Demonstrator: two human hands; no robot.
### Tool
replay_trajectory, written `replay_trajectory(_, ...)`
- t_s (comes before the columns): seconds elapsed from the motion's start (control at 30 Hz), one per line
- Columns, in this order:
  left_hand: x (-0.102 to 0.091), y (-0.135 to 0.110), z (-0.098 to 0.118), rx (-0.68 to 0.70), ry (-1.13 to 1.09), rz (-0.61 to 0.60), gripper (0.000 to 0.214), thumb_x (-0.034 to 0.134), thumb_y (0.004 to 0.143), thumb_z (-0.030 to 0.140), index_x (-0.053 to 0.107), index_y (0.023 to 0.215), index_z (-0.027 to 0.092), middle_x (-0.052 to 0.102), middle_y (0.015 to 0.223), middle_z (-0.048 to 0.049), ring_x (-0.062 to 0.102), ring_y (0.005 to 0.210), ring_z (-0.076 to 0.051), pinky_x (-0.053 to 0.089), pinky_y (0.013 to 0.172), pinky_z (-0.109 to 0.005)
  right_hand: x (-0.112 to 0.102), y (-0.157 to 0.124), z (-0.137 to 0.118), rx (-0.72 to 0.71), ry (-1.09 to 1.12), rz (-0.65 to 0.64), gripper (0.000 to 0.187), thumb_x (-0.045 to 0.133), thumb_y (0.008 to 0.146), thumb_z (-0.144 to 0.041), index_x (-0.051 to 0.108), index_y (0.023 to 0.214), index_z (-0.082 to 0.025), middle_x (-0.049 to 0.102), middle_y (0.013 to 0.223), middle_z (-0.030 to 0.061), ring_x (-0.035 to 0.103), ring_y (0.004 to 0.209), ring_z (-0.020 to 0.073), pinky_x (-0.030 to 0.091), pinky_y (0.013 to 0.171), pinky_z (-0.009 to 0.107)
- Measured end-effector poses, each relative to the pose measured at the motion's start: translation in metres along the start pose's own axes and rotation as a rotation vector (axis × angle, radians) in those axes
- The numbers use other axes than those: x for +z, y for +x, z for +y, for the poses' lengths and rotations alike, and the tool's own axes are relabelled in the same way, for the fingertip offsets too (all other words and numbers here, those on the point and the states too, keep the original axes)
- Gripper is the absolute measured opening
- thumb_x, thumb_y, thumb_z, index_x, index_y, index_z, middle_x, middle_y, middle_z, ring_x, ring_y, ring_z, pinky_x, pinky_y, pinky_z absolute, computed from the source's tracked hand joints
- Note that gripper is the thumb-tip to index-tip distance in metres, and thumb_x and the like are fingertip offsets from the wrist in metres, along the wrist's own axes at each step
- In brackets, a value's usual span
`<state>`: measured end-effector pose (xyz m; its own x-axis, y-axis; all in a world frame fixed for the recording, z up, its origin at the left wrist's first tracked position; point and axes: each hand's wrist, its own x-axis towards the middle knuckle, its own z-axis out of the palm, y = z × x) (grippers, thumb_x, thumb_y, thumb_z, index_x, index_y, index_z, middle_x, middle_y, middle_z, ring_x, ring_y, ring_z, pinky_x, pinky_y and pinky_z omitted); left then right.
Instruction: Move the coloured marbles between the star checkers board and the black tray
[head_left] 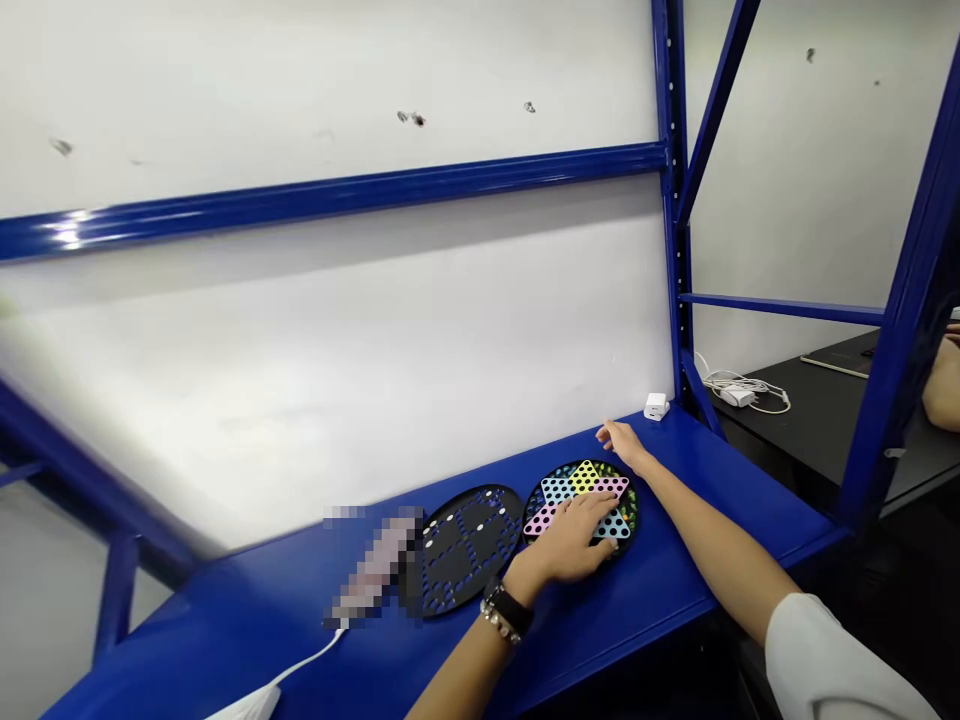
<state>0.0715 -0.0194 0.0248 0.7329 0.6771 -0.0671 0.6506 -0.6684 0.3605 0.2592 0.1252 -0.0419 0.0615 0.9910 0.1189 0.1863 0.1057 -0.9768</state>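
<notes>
A round Chinese checkers board [585, 487] with a pastel star and coloured marbles lies on the blue shelf [675, 580]. My left hand [581, 535], with a watch and bracelet at the wrist, rests flat on the board's near side, fingers spread. My right hand [622, 443] reaches past the board's far edge, fingers extended and touching the shelf surface just behind it. A second round black board [465, 545] with blue holes lies to the left of the coloured one.
A white charger [656, 406] sits at the shelf's back right corner. A blurred-out object [375, 565] with a white cable lies left of the black board. Blue rack posts stand to the right. Another person's arm [943, 385] shows at a black table [810, 420] holding white cables.
</notes>
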Motion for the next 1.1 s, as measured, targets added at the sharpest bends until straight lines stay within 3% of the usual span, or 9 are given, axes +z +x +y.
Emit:
replay_trajectory(0.2,0.004,-0.018,0.007,-0.015,0.098,0.106,0.054,0.048,0.092,0.044,0.042,0.144,0.03,0.042,0.152,-0.0039,0.034,0.141,-0.028,0.024,0.117,-0.053,0.01,-0.015,-0.003,-0.222,-0.373,-0.055,0.044,0.045,0.089,-0.054,0.057,0.066,-0.02,0.062,0.068,0.0007,0.053,0.066,0.0147,0.037,0.064,0.025)
replay_trajectory(0.3,0.007,-0.013,0.017,0.067,0.129,0.131,0.052,0.047,0.093,0.043,0.043,0.143,0.03,0.046,0.149,-0.0029,0.037,0.138,-0.026,0.026,0.117,-0.049,0.014,-0.022,-0.006,-0.288,-0.505,-0.056,0.045,0.041,0.093,-0.053,0.054,0.065,-0.02,0.06,0.068,0.0005,0.052,0.066,0.0142,0.035,0.065,0.025)
replay_trajectory(0.5,0.016,0.015,0.033,0.125,0.226,0.221,0.048,0.045,0.094,0.047,0.048,0.138,0.027,0.054,0.14,-0.0042,0.044,0.13,-0.026,0.03,0.113,-0.048,0.01,-0.021,-0.008,-0.341,-0.534,0.02,0.046,0.035,0.098,-0.05,0.062,0.075,-0.02,0.064,0.081,0.0038,0.057,0.076,0.0164,0.039,0.072,0.025)
replay_trajectory(0.6,0.015,0.022,0.029,0.059,0.28,0.255,0.043,0.044,0.094,0.047,0.058,0.128,0.025,0.06,0.131,-0.006,0.048,0.124,-0.028,0.031,0.111,-0.051,0.009,-0.019,-0.008,-0.322,-0.543,0.014,0.043,0.037,0.098,-0.048,0.065,0.081,-0.021,0.066,0.085,0.0047,0.058,0.079,0.0171,0.04,0.073,0.025)
replay_trajectory(0.7,0.014,0.019,0.021,0.04,0.254,0.22,0.045,0.04,0.096,0.048,0.056,0.132,0.026,0.057,0.137,-0.0053,0.046,0.128,-0.027,0.031,0.112,-0.051,0.008,-0.019,-0.008,-0.308,-0.552,-0.004,0.041,0.039,0.097,-0.048,0.065,0.082,-0.021,0.066,0.085,0.0044,0.058,0.08,0.0173,0.04,0.074,0.025)
replay_trajectory(0.8,0.01,0.004,0.011,0.039,0.165,0.16,0.053,0.041,0.095,0.05,0.043,0.144,0.029,0.045,0.15,-0.0041,0.039,0.136,-0.026,0.028,0.115,-0.048,0.009,-0.021,-0.011,-0.298,-0.527,-0.015,0.04,0.04,0.097,-0.048,0.064,0.08,-0.021,0.065,0.084,0.0042,0.058,0.08,0.0176,0.039,0.074,0.026)
replay_trajectory(0.9,-0.003,-0.023,-0.003,-0.067,0.12,0.16,0.057,0.045,0.093,0.051,0.041,0.145,0.027,0.041,0.152,-0.0064,0.037,0.138,-0.027,0.026,0.116,-0.048,0.01,-0.026,-0.015,-0.283,-0.506,-0.021,0.042,0.04,0.096,-0.048,0.06,0.071,-0.021,0.063,0.08,0.0038,0.056,0.075,0.0169,0.037,0.07,0.026)
replay_trajectory(1.03,-0.032,-0.07,-0.032,-0.279,0.134,0.229,0.037,0.042,0.093,0.045,0.06,0.12,0.026,0.063,0.124,-0.0062,0.055,0.118,-0.024,0.038,0.103,-0.04,0.011,-0.032,-0.019,-0.238,-0.479,-0.083,0.035,0.051,0.09,-0.047,0.059,0.068,-0.021,0.065,0.077,0.0031,0.053,0.068,0.0153,0.035,0.064,0.027)
replay_trajectory(1.1,-0.041,-0.094,-0.047,-0.448,0.193,0.229,0.026,0.049,0.088,0.039,0.063,0.104,0.024,0.068,0.108,-0.0054,0.061,0.105,-0.024,0.042,0.092,-0.038,0.011,-0.034,-0.02,-0.233,-0.461,-0.108,0.028,0.058,0.086,-0.045,0.061,0.071,-0.021,0.067,0.08,0.0037,0.055,0.07,0.016,0.036,0.065,0.027)
